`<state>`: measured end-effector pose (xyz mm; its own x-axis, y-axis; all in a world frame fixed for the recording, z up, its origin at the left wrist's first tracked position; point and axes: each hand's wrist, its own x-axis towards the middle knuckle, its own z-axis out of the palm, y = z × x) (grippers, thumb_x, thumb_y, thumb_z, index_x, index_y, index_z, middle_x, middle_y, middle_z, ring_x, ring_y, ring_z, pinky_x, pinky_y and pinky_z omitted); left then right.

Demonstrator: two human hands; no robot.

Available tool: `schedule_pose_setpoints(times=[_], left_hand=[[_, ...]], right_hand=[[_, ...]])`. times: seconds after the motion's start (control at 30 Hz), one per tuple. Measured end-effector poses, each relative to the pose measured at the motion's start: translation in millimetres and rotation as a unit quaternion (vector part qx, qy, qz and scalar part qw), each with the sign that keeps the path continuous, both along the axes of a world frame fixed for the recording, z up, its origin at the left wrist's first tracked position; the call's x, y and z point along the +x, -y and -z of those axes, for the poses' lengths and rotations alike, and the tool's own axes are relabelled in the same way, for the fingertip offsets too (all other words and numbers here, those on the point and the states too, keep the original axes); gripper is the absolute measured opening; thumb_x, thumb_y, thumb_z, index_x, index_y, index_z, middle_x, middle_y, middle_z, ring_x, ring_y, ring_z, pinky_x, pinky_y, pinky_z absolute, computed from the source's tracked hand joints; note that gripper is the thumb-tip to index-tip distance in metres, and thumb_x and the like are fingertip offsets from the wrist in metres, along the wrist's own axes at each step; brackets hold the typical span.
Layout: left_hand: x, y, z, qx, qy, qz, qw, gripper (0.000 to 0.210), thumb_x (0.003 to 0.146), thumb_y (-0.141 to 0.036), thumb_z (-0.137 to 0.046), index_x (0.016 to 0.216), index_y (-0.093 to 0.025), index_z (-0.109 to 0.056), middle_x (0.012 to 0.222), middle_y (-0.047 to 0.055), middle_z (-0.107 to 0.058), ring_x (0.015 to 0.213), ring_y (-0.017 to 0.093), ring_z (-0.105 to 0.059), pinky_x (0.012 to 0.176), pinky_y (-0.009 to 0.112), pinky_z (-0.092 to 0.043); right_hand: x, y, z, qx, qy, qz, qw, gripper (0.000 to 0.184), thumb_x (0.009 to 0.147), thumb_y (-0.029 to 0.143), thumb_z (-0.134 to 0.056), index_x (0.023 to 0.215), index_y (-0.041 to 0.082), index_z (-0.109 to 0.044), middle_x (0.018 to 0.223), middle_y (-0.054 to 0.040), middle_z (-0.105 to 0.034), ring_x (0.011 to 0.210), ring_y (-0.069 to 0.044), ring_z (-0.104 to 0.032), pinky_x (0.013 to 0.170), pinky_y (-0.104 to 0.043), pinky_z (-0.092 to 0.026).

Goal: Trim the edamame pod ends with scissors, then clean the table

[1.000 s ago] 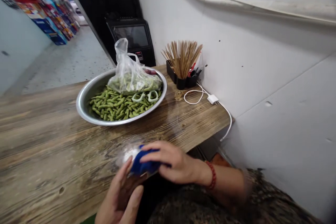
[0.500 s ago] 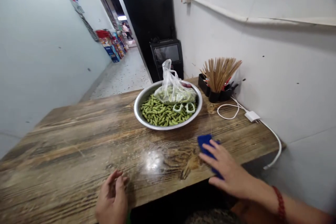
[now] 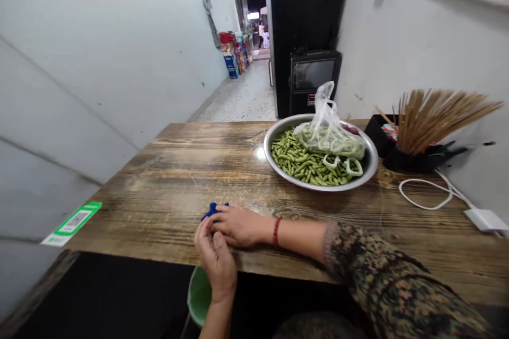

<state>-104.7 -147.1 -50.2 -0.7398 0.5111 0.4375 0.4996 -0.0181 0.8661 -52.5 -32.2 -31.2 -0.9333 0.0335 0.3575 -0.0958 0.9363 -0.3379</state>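
Note:
My right hand (image 3: 242,226) lies flat over a blue cloth (image 3: 212,211) and presses it to the wooden table (image 3: 151,190) near the front edge. Most of the cloth is hidden beneath the palm; bunched bits show past the fingers. My left hand (image 3: 218,262) is loosely cupped at the table edge, overlapping the right fingertips in view, its thumb apart and nothing visible in it. Whether the two hands touch, I cannot tell. Beyond them stands a metal basin (image 3: 314,186) of green soybean pods (image 3: 296,161), with a tied clear plastic bag (image 3: 328,135) of pods on top.
Below the table edge is a green bin (image 3: 198,294). To the right are wooden skewers (image 3: 433,122) in a black holder, and a white charger (image 3: 483,220) with its cable. A green-and-white code card (image 3: 75,222) lies at the left corner. A doorway opens at the back.
My right hand has wiped the blue cloth leftward along the table's front, from below the skewers to beside my left hand. The camera view has turned left.

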Motion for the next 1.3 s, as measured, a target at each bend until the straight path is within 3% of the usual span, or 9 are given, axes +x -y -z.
schedule_pose_setpoints(times=[0.13, 0.27, 0.47, 0.63, 0.73, 0.87, 0.97, 1.17, 1.3], left_hand=[[0, 0, -1.7, 0.008, 0.018, -0.002, 1.0, 0.041, 0.093, -0.039, -0.043, 0.127, -0.017, -0.047, 0.132, 0.016, -0.047, 0.124, 0.026, -0.047, 0.105, 0.045, -0.038], [1, 1, 1.8, 0.006, 0.041, -0.003, 0.999, 0.039, 0.093, -0.039, -0.042, 0.126, -0.017, -0.048, 0.127, 0.015, -0.051, 0.121, 0.024, -0.049, 0.105, 0.044, -0.037], [2, 1, -0.7, 0.022, 0.122, -0.006, 0.992, 0.04, 0.092, -0.042, -0.042, 0.124, -0.019, -0.048, 0.13, 0.014, -0.05, 0.125, 0.023, -0.046, 0.107, 0.041, -0.033], [-6, 3, -10.6, 0.087, 0.304, 0.031, 0.948, 0.037, 0.09, -0.047, -0.045, 0.114, -0.019, -0.052, 0.12, 0.011, -0.055, 0.116, 0.021, -0.053, 0.102, 0.04, -0.039], [-9, 6, -21.6, 0.117, 0.35, 0.067, 0.927, 0.034, 0.088, -0.044, -0.049, 0.109, -0.019, -0.056, 0.117, 0.01, -0.058, 0.109, 0.019, -0.057, 0.099, 0.038, -0.041], [-5, 12, -46.6, 0.124, 0.433, 0.137, 0.882, 0.037, 0.089, -0.044, -0.049, 0.114, -0.019, -0.059, 0.128, 0.011, -0.057, 0.119, 0.021, -0.053, 0.105, 0.038, -0.037], [2, 18, -65.6, 0.152, 0.504, 0.219, 0.821, 0.049, 0.09, -0.05, -0.042, 0.123, -0.017, -0.055, 0.14, 0.014, -0.049, 0.129, 0.024, -0.046, 0.109, 0.041, -0.033], [8, 23, -78.7, 0.178, 0.521, 0.298, 0.78, 0.072, 0.085, -0.066, -0.034, 0.134, -0.014, -0.049, 0.148, 0.016, -0.039, 0.137, 0.027, -0.034, 0.112, 0.042, -0.028], [17, 16, -77.8, 0.167, 0.537, 0.269, 0.782, 0.072, 0.085, -0.068, -0.031, 0.131, -0.018, -0.053, 0.146, 0.012, -0.043, 0.138, 0.026, -0.033, 0.112, 0.04, -0.031]], right_hand=[[-31, -55, -3.8, -0.096, -0.038, 0.127, 0.986, 0.037, 0.091, 0.012, -0.043, 0.126, 0.018, -0.053, 0.135, -0.01, -0.052, 0.125, -0.018, -0.046, 0.105, -0.035, -0.037], [-16, -98, -2.1, -0.154, -0.054, 0.247, 0.955, 0.045, 0.09, 0.007, -0.038, 0.134, 0.011, -0.044, 0.142, -0.0202, -0.04, 0.136, -0.027, -0.033, 0.112, -0.053, -0.021], [12, -31, 7.5, -0.227, -0.049, 0.137, 0.963, 0.036, 0.078, 0.009, -0.06, 0.112, 0.018, -0.063, 0.131, -0.0109, -0.056, 0.128, -0.024, -0.044, 0.112, -0.043, -0.027], [39, 6, 5.7, -0.381, -0.108, 0.111, 0.912, 0.032, 0.094, 0.022, -0.037, 0.12, 0.019, -0.057, 0.112, -0.0076, -0.066, 0.104, -0.018, -0.061, 0.096, -0.039, -0.046], [55, 2, -3.3, -0.533, -0.129, 0.112, 0.828, 0.043, 0.1, 0.036, -0.023, 0.133, 0.018, -0.043, 0.111, -0.0087, -0.067, 0.095, -0.019, -0.066, 0.089, -0.041, -0.051], [68, 0, -20.0, -0.809, -0.098, 0.0, 0.58, 0.048, 0.096, 0.051, -0.032, 0.127, 0.019, -0.049, 0.108, -0.0079, -0.069, 0.093, -0.021, -0.068, 0.091, -0.044, -0.05], [72, 0, -28.3, -0.844, -0.127, -0.013, 0.521, 0.048, 0.098, 0.049, -0.026, 0.128, 0.02, -0.049, 0.116, -0.0072, -0.067, 0.103, -0.02, -0.065, 0.098, -0.043, -0.046], [77, -9, -37.8, -0.789, -0.217, 0.048, 0.573, 0.058, 0.096, 0.057, -0.024, 0.137, 0.022, -0.043, 0.135, -0.0057, -0.055, 0.124, -0.019, -0.052, 0.108, -0.039, -0.037], [71, 11, -49.3, -0.562, -0.208, 0.018, 0.8, 0.061, 0.091, 0.061, -0.036, 0.141, 0.026, -0.04, 0.151, -0.0035, -0.034, 0.141, -0.022, -0.028, 0.117, -0.043, -0.018]])
